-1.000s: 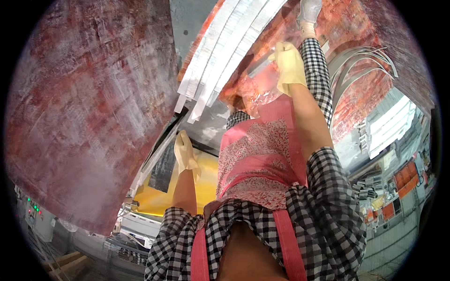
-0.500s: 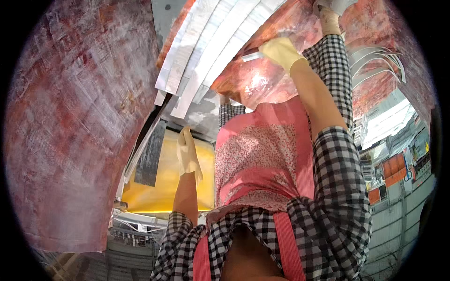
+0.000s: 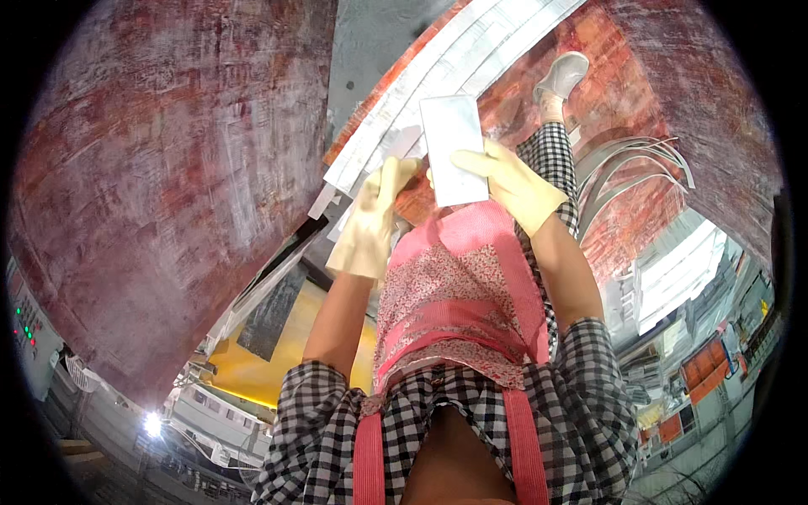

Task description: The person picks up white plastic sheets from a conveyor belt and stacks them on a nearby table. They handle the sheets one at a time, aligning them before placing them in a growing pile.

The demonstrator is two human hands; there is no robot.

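Note:
My right hand (image 3: 522,187), in a pale yellow rubber glove, grips a flat white rectangular plate (image 3: 454,139). Its thumb lies on the plate's face and the fingers go behind. Left of the plate, apart from it, my gloved left hand (image 3: 370,215) is raised with its fingers drawn together. Whether a small thing sits in them cannot be made out. Beyond both hands runs a band of long white strips (image 3: 387,139), side by side along a curved reddish edge. Part of the band is hidden by the plate and the left hand.
Mottled red-brown surfaces (image 3: 168,168) rise at the left and right. A reddish patch (image 3: 623,231) bears loose, curling white strips (image 3: 602,181) near my outstretched leg. A yellow sheet (image 3: 244,374) lies lower left, and a bright lamp (image 3: 152,424) shines beyond it.
My right hand has come back toward my body, turning the plate's broad face into view. My left hand has risen from beside the yellow sheet to near the plate. The view has shifted.

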